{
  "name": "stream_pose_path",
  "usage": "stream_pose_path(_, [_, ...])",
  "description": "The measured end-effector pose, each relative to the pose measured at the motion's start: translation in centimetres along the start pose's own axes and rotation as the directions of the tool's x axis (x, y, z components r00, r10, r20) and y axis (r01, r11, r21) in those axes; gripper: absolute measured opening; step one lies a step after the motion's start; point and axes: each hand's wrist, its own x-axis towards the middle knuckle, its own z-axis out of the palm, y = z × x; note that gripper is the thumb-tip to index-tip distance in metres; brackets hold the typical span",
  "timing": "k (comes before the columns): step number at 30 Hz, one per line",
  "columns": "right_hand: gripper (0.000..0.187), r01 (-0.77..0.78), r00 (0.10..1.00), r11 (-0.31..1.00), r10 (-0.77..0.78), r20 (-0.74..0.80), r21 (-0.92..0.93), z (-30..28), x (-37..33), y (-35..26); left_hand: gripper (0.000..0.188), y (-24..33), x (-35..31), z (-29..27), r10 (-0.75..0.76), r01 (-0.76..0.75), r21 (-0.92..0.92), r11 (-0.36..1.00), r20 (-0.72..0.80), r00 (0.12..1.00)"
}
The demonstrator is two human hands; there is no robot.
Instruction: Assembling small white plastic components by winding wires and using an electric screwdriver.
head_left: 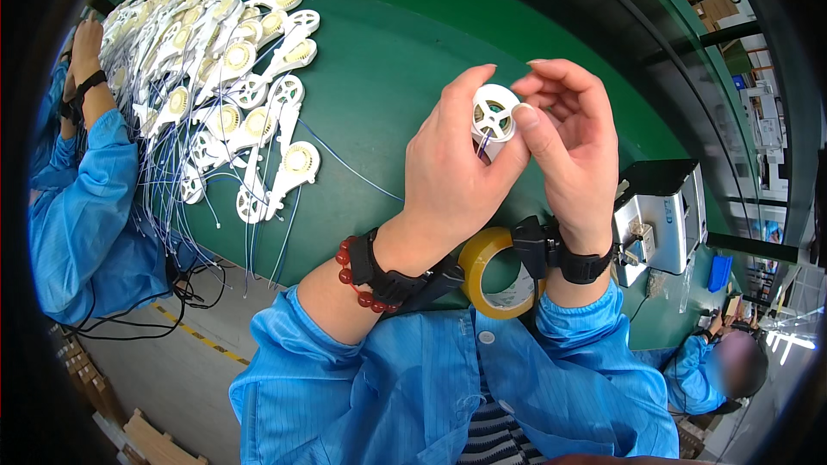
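In front of me, above the green table, a small white blower fan (494, 110) shows its round spoked side. My left hand (452, 155) is closed around it, with thumb and fingers at its edge. Thin dark wires come off the fan and pass behind the left thumb. My right hand (573, 129) is cupped beside it, fingers curved and apart from the thumb. The right thumb tip reaches the fan's right rim; whether it presses there I cannot tell. Part of the fan's lower body is hidden by my left hand.
At left, a big heap of white blower fans (237, 56) trails blue wires. A yellow tape roll (484, 269) is by my wrists. A grey-black device (663, 215) and a blue bin (720, 273) are at right. Co-workers' blue sleeves (95, 198) show at left and a person (702, 375) at lower right.
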Motion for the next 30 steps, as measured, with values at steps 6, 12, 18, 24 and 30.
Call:
stream_pose_path(6, [0.045, -0.037, 0.999, 0.999, 0.037, 0.025, 0.012, -0.2, -0.1, 0.0, 0.055, -0.1, 0.0, 0.0, 0.026, -0.025, 0.013, 1.000, -0.012, 1.000])
stream_pose_path(12, [0.049, 0.004, 1.000, 1.000, -0.004, -0.009, -0.031, -0.5, -0.1, 0.5, 0.055, 0.0, -0.2, 0.0, -0.003, 0.003, 0.015, 1.000, 0.014, 1.000])
stream_pose_path(18, [0.049, -0.021, 1.000, 1.000, 0.022, -0.014, 0.023, 0.1, 0.0, 0.2, 0.055, 0.0, -0.2, -0.1, 0.007, -0.007, 0.022, 1.000, 0.016, 1.000])
stream_pose_path(24, [0.053, -0.076, 0.997, 0.997, 0.076, 0.008, 0.023, -0.5, -0.1, 0.3, 0.056, 0.1, -0.1, -0.1, 0.033, -0.034, 0.038, 0.999, 0.010, 0.999])
stream_pose_path(30, [0.058, -0.003, 1.000, 1.000, 0.003, -0.016, 0.003, -0.3, 0.0, 0.7, 0.056, 0.0, -0.1, -0.1, 0.024, -0.024, 0.020, 1.000, 0.006, 1.000])
